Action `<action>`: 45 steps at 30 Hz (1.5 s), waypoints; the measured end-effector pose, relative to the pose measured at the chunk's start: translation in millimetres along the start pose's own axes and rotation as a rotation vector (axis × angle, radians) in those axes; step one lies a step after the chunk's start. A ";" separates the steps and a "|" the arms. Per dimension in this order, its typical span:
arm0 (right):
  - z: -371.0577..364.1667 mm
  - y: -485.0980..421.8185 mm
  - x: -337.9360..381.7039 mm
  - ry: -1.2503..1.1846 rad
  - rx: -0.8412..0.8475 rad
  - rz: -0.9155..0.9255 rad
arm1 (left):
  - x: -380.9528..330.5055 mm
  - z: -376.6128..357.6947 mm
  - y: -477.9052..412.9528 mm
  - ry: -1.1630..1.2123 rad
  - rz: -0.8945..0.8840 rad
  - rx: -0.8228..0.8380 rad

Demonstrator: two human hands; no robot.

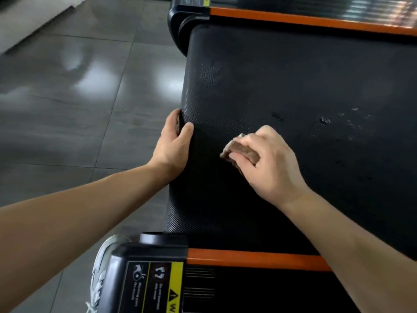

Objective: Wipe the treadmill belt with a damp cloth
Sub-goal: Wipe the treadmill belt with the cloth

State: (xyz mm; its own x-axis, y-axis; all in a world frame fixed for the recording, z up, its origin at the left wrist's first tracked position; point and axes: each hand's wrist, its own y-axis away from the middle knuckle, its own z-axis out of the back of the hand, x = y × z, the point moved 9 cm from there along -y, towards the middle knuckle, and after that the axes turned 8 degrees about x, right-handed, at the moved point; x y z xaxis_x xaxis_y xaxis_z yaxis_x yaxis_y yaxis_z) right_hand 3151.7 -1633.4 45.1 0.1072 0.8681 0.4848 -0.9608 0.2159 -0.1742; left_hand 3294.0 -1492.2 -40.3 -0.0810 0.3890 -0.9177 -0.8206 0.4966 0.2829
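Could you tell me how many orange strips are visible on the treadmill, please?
2. The far orange strip runs along the rail at the top; the near orange strip runs along the bottom rail, partly covered by the right forearm.

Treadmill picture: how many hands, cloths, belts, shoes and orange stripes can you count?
Hands: 2, left hand and right hand
Cloth: 1
Belt: 1
Shoe: 1
Orange stripes: 2, far stripe and near stripe
Total: 7

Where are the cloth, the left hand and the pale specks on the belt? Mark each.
cloth [243,150]: head view, its exposed folded edge.
left hand [172,146]: head view, back of the hand, gripping the belt [293,75] end.
pale specks [325,120]: head view, the largest speck.
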 end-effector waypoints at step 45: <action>38.9 -142.8 -113.8 0.238 -0.133 -0.261 | -82.4 -24.2 -96.5 -0.684 -0.248 0.145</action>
State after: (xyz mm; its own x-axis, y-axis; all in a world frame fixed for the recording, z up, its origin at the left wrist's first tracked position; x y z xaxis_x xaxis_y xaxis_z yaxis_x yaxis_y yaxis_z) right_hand 3266.8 -1780.5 48.2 0.4155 0.8522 0.3179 -0.8533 0.4863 -0.1883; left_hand 3366.2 -1591.0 1.3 0.5059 0.6251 -0.5944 -0.6822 0.7117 0.1678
